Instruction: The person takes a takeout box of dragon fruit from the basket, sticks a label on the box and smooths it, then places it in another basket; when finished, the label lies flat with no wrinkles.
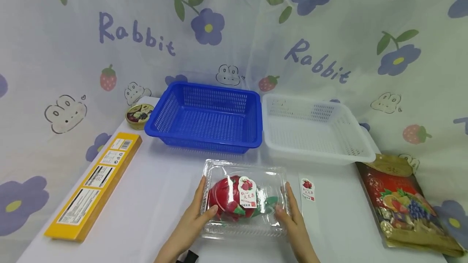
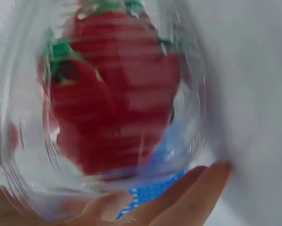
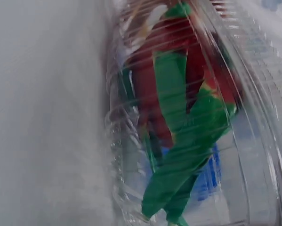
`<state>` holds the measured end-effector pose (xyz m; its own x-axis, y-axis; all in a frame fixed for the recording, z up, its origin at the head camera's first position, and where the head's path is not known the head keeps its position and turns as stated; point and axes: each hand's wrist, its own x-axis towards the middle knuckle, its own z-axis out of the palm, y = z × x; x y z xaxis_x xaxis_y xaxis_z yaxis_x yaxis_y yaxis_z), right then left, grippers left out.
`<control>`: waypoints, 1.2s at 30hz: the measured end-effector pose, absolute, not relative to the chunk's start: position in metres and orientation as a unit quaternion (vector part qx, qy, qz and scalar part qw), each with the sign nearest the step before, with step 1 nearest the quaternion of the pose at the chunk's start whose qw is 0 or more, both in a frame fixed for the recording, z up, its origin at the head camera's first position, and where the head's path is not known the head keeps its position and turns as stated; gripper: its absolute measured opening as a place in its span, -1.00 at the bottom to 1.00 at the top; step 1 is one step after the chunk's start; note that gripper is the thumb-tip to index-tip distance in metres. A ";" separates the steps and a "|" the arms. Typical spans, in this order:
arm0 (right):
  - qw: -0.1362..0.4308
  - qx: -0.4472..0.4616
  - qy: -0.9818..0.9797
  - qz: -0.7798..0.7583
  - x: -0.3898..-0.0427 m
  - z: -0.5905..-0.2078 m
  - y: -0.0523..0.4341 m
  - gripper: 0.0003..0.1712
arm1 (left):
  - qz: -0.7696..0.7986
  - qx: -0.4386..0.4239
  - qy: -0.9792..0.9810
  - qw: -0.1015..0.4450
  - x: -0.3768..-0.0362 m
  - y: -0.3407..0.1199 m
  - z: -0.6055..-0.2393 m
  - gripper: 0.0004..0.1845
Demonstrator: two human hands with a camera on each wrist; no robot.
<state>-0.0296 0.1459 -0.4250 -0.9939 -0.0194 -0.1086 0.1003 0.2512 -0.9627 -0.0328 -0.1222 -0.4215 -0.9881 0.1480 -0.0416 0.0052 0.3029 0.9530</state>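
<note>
A closed clear plastic box [image 1: 268,177] is held between both hands in the head view. Inside it lies a red dragon fruit [image 1: 224,194] with green tips, and a white label [image 1: 248,193] sticks to the lid. My left hand [image 1: 191,222] grips the box's left side, thumb over the top edge. On the opposite side my right hand [image 1: 294,224] grips it the same way. In the left wrist view the fruit [image 2: 117,94] fills the box above my fingers [image 2: 192,197]. Long green leaf tips [image 3: 183,146] show through the ribbed wall in the right wrist view.
Behind the box stand a blue basket [image 1: 204,146] and a white basket [image 1: 318,155]. A long yellow box [image 1: 95,186] and a round tin [image 1: 139,117] lie to the left. A label strip [image 1: 308,190] and a red-gold fruit bag [image 1: 406,206] are on the right.
</note>
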 end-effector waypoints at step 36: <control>-0.072 -0.185 0.734 -0.649 -0.120 -0.365 0.082 -0.25 | 0.682 0.017 0.729 0.049 -0.136 -0.192 -0.323 -0.35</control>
